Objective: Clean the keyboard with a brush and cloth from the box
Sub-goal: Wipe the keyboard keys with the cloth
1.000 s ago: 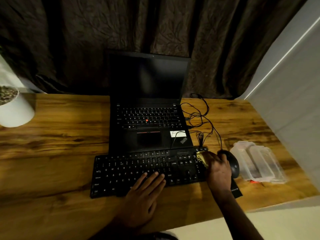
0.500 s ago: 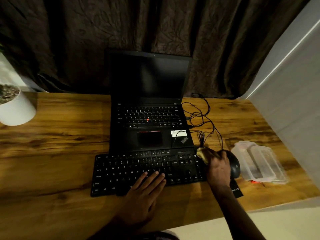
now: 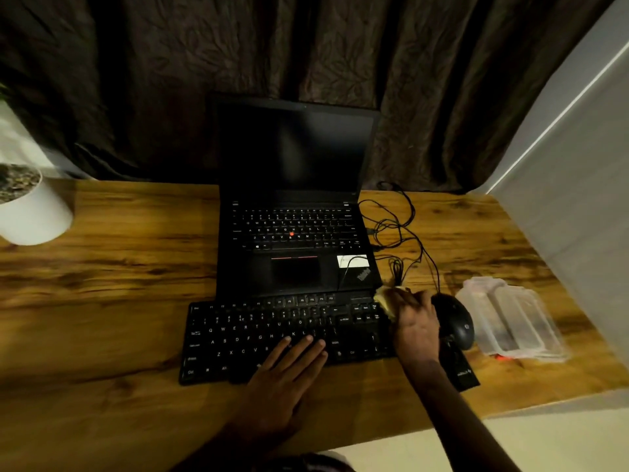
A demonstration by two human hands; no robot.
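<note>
**Keyboard wipe, right end**

Keyboard [image 3: 272,338] sits at the worktop's [image 3: 102,301] near edge. Our left hand [image 3: 289,369] lies flat, fingers spread, on its lower keys. Our right hand [image 3: 413,321] is clamped on the yellow cloth [image 3: 384,299] at the far-right corner. Mouse [image 3: 456,321] just beside, laptop [image 3: 296,233] behind.

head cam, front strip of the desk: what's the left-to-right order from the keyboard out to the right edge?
external keyboard → left hand flat on its keys → right hand pressing the yellow cloth at the keyboard's right end → black mouse → clear plastic box.
</note>
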